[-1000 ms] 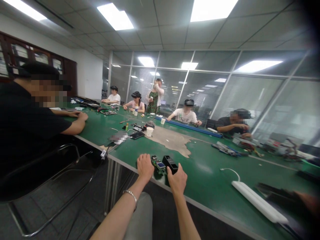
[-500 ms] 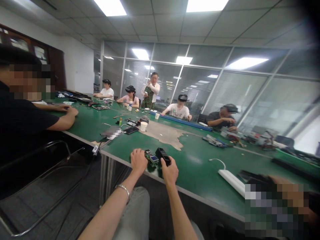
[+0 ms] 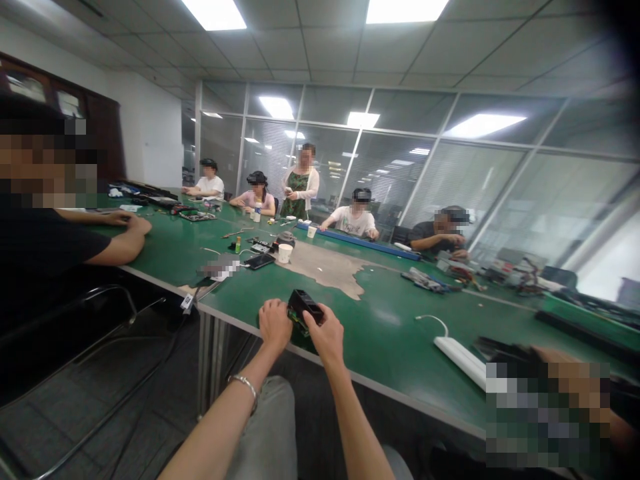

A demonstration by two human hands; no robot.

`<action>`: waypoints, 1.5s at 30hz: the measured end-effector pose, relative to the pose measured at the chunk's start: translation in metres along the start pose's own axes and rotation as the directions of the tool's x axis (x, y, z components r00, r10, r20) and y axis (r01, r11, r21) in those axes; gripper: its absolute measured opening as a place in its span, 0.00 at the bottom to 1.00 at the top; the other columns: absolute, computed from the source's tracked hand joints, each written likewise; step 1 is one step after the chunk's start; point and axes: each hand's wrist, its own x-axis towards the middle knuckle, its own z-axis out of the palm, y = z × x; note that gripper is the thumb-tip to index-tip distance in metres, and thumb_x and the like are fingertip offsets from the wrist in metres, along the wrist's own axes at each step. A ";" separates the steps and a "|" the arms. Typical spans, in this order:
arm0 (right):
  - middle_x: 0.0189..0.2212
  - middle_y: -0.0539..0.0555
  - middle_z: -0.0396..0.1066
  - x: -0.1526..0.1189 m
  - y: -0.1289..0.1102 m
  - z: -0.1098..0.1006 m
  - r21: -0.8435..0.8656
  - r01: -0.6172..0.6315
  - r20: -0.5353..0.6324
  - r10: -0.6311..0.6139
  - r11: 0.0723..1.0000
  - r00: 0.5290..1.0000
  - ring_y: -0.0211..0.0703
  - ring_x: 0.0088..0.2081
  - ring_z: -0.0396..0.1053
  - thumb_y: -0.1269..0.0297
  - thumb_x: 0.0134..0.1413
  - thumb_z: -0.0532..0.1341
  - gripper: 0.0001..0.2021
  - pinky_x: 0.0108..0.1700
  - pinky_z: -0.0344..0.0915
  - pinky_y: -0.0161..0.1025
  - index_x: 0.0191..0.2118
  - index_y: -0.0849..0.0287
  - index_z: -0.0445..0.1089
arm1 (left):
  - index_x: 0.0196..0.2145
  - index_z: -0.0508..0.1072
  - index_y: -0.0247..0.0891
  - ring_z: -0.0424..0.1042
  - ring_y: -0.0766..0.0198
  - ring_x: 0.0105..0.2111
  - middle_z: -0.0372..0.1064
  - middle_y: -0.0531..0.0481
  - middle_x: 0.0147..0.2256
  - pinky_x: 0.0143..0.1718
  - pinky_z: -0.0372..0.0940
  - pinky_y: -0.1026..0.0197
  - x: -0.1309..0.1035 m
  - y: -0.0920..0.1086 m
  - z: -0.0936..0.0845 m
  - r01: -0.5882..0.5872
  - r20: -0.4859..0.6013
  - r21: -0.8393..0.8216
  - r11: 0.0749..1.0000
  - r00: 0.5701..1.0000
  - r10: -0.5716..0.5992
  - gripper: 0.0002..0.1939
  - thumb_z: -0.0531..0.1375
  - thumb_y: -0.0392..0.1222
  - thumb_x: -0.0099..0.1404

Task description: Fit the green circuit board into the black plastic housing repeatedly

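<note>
My right hand [image 3: 326, 333] grips a black plastic housing [image 3: 306, 306] with rectangular cutouts, thumb along its near side. Under and beside this housing shows the green edge of a circuit board [image 3: 296, 321], mostly covered now. My left hand [image 3: 275, 324] is closed at the board's left side, its fingertips curled out of sight round the board. Both hands are close together over the near edge of the green table [image 3: 380, 347]. How far the housing sits over the board cannot be made out.
A white power strip [image 3: 457, 360] lies to the right. Ahead are a paper cup [image 3: 285, 253], a black phone [image 3: 260, 261] and a torn brown patch [image 3: 330, 268] of tabletop. Several people sit around; a co-worker's arm [image 3: 120, 243] rests at left. Tangled cables [image 3: 427, 281] lie farther right.
My right hand has brought the black housing left and onto the circuit board, whose small screen is now covered. My left hand has stayed at the board. The view has shifted slightly.
</note>
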 end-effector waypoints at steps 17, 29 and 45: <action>0.50 0.63 0.71 -0.007 -0.001 -0.004 -0.201 0.090 0.106 -0.070 0.976 0.992 0.52 0.52 0.69 0.54 0.52 0.61 0.29 0.53 0.63 0.42 0.56 0.65 0.65 | 0.58 0.63 0.37 0.62 0.54 0.55 0.61 0.42 0.58 0.53 0.58 0.54 0.000 0.003 0.001 0.064 -0.076 0.002 0.998 0.995 -0.064 0.22 0.47 0.33 0.67; 0.50 0.63 0.71 -0.012 0.007 0.002 -0.244 0.113 0.158 -0.076 0.963 0.984 0.52 0.52 0.69 0.58 0.51 0.62 0.26 0.54 0.62 0.43 0.55 0.65 0.66 | 0.50 0.70 0.43 0.62 0.54 0.53 0.66 0.45 0.54 0.51 0.57 0.53 0.001 0.001 -0.001 0.028 -0.029 -0.019 0.999 0.999 -0.028 0.19 0.47 0.33 0.67; 0.44 0.59 0.74 -0.006 -0.008 0.006 -0.088 0.032 -0.129 -0.043 0.996 0.991 0.50 0.44 0.71 0.51 0.53 0.58 0.25 0.46 0.63 0.40 0.53 0.60 0.67 | 0.57 0.64 0.38 0.65 0.54 0.53 0.69 0.43 0.53 0.55 0.55 0.53 0.008 -0.002 0.004 0.033 0.098 -0.113 0.993 0.995 -0.021 0.23 0.50 0.36 0.64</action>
